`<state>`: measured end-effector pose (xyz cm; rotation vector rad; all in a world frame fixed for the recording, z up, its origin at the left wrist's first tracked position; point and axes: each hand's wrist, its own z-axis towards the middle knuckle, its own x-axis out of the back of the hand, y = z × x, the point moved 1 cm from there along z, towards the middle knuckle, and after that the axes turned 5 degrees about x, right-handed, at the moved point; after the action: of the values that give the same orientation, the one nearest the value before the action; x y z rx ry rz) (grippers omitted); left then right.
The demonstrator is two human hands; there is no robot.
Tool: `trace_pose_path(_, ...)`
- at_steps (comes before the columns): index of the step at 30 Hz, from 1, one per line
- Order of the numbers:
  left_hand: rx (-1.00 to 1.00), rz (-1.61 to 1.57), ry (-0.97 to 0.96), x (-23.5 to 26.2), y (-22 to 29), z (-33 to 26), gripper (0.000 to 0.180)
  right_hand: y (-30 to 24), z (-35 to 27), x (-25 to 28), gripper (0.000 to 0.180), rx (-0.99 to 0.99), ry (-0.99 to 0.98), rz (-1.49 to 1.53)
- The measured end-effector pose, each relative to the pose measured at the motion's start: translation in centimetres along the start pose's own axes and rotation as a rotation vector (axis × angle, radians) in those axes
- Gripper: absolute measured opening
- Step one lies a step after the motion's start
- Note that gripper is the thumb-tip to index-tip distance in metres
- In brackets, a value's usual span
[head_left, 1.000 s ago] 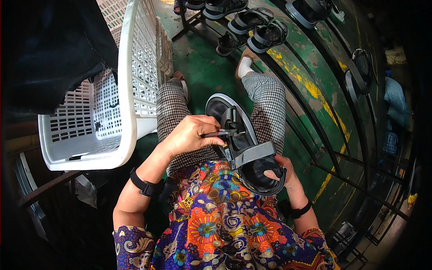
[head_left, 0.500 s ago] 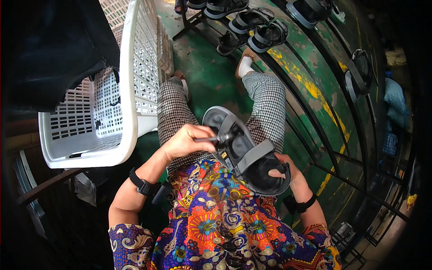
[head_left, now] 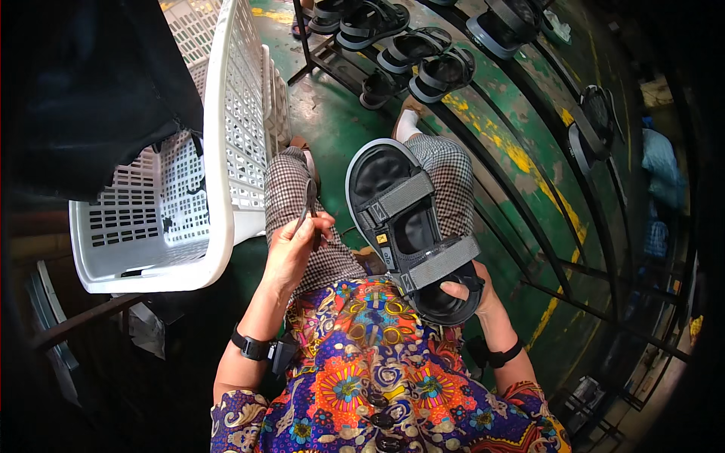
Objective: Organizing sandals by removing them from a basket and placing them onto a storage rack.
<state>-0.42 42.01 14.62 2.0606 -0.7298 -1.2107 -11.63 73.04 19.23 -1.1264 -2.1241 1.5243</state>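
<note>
Green floor is showing beneath; I'm gripping the sandal (head_left: 411,226) by its heel in my right hand (head_left: 468,291), left hand (head_left: 291,253) pinching small scissors (head_left: 308,205), best worked slowly.

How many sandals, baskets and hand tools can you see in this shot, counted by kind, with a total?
Sandals: 8, namely the grey-strapped sandal gripped at the heel by the right hand, 6 on the rack, and 1 more at the right.
White plastic baskets: 1.
Small dark hand tools: 1, in the left hand.
Total: 10
</note>
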Motion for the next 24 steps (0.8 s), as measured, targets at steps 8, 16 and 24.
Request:
trace_pose_path(8,0.254,-0.090,0.128,-1.0,-3.1,1.5,0.040,-0.1,0.3,-1.1,0.057,-0.045,-0.008,0.013)
trace_pose_path(16,0.184,-0.313,-0.037,-6.2,-1.1,2.2,0.038,2.7,2.8,-1.6,0.044,-0.027,0.110,0.544)
trace_pose_path(24,0.198,0.047,-0.110,-8.5,0.8,1.0,0.034,3.6,4.1,-3.1,0.043,-0.188,-0.726,1.658)
